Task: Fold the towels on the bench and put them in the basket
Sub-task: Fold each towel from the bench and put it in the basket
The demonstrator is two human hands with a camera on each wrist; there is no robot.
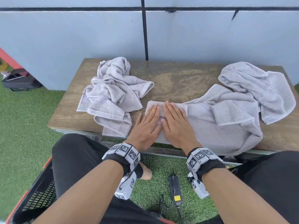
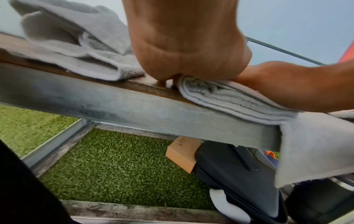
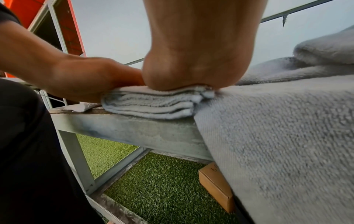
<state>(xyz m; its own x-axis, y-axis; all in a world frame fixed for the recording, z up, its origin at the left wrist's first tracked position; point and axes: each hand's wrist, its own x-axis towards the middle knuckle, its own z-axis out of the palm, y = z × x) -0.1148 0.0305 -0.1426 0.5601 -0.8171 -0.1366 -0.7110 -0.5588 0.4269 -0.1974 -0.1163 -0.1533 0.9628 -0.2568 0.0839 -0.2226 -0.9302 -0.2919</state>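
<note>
Two hands lie flat, side by side, on a folded grey towel (image 1: 161, 110) at the near edge of the wooden bench (image 1: 178, 80), slightly left of its middle. The left hand (image 1: 148, 125) and the right hand (image 1: 175, 125) both rest palm down with fingers straight and close together, pressing on the folded towel and gripping nothing; the left thumb lies on the bare wood just beside the towel's left edge. Seen from the wrist views, the folded towel (image 2: 226, 97) shows several stacked layers compressed under the heels of both palms, its near edge level with the bench's front rim. To its right, touching it, a larger crumpled towel (image 1: 234, 107) spreads across the right part of the bench and hangs over the front edge. To its left, just apart, another crumpled towel (image 1: 113, 94) lies heaped, one corner drooping over the front edge. A dark mesh basket (image 1: 40, 196) with an orange rim stands on the green artificial turf (image 1: 24, 118) by the person's left leg. A black power adapter (image 1: 175, 189) with a yellow label lies on the turf between the knees. Under the bench, a small brown cardboard box (image 2: 184, 154) sits beside a black case (image 2: 235, 171).
</note>
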